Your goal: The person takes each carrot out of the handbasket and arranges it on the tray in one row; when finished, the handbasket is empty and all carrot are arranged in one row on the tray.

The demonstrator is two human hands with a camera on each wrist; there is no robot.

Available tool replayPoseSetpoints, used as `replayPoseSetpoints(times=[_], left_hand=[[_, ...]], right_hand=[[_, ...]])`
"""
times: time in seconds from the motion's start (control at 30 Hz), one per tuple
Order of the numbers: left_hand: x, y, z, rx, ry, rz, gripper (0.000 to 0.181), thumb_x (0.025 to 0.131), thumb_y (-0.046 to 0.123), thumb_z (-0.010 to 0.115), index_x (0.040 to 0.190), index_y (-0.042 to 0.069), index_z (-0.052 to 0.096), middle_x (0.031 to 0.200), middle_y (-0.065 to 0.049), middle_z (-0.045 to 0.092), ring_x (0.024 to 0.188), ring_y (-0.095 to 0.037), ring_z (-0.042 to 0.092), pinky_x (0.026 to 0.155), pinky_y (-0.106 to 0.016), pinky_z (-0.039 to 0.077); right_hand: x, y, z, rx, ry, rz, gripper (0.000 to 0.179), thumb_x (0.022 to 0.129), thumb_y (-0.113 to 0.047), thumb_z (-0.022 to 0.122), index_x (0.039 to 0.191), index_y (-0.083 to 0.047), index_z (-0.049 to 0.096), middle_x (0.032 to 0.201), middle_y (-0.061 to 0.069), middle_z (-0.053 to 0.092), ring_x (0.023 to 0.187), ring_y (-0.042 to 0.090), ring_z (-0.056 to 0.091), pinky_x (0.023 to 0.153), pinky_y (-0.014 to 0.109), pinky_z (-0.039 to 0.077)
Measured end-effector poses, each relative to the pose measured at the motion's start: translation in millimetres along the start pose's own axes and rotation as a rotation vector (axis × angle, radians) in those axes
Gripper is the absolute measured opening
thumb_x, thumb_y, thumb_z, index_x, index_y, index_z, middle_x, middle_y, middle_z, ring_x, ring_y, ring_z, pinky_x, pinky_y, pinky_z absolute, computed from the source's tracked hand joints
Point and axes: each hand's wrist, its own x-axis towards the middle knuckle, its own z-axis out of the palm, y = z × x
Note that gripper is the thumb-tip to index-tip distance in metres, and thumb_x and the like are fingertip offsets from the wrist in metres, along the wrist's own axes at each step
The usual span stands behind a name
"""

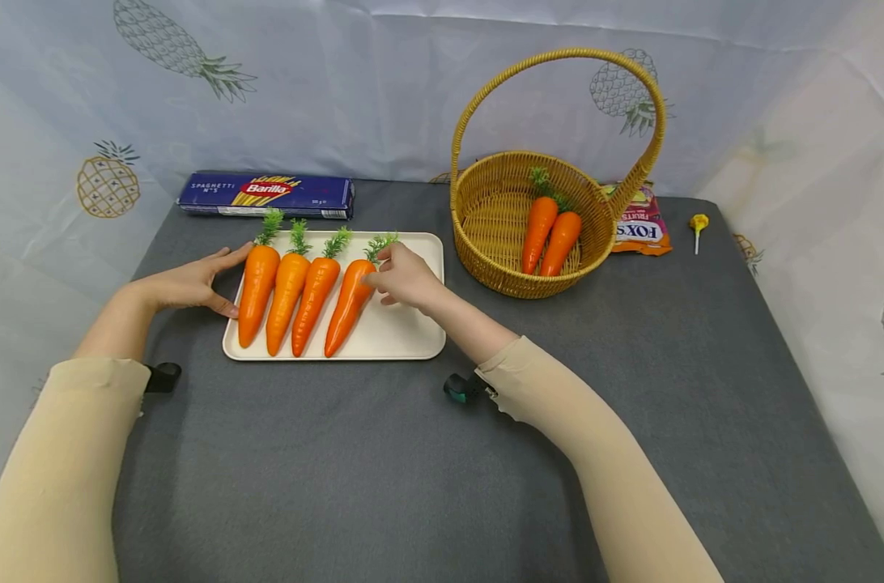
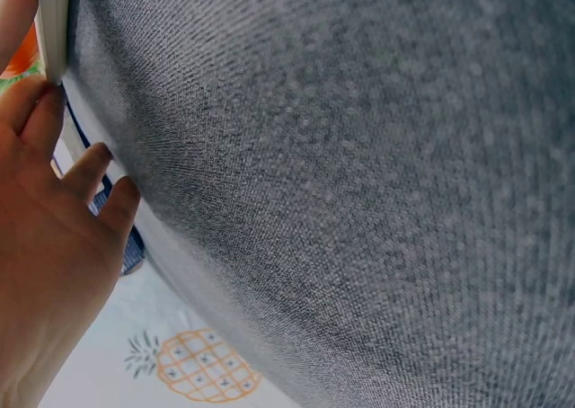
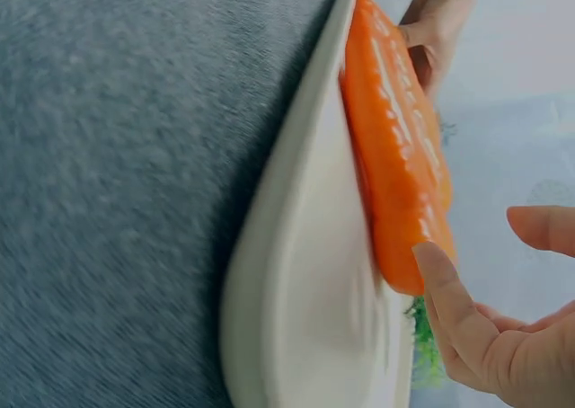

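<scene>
A cream tray [image 1: 405, 340] holds several orange carrots with green tops, side by side and tilted. My left hand [image 1: 194, 283] rests at the tray's left edge, its thumb and fingers spread beside the leftmost carrot [image 1: 257, 295]. In the left wrist view the fingertips of this hand [image 2: 58, 192] reach the tray's rim [image 2: 56, 22]. Over the tray, my right hand [image 1: 409, 277] is at the upper end of the rightmost carrot [image 1: 350, 308]. The right wrist view shows one fingertip [image 3: 431, 255] touching that carrot [image 3: 395, 156], with another digit held apart.
A wicker basket [image 1: 489, 279] with a tall handle stands right of the tray, two carrots [image 1: 540, 231] inside. Behind the tray lies a blue spaghetti box [image 1: 216, 193]. A candy bag [image 1: 640, 223] sits behind the basket, and a yellow lollipop [image 1: 699, 223] lies farther right.
</scene>
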Motion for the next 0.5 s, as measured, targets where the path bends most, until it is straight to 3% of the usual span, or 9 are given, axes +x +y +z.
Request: replayPoseSetpoints(times=[0.5], left_hand=[[0.0,0.6,-0.1,0.006,0.002,0.005,0.114,0.083,0.021,0.078,0.160,0.019,-0.007,0.160,-0.034,-0.020,0.147,-0.059,-0.013,0.109,-0.081,0.002]], right_hand=[[-24.0,-14.3,-27.5,0.061,0.026,-0.144,0.046,0.096,-0.018,0.062,0.136,-0.001,0.048,0.129,0.016,0.053,0.118,0.036,0.062,0.093,0.043,0.059]])
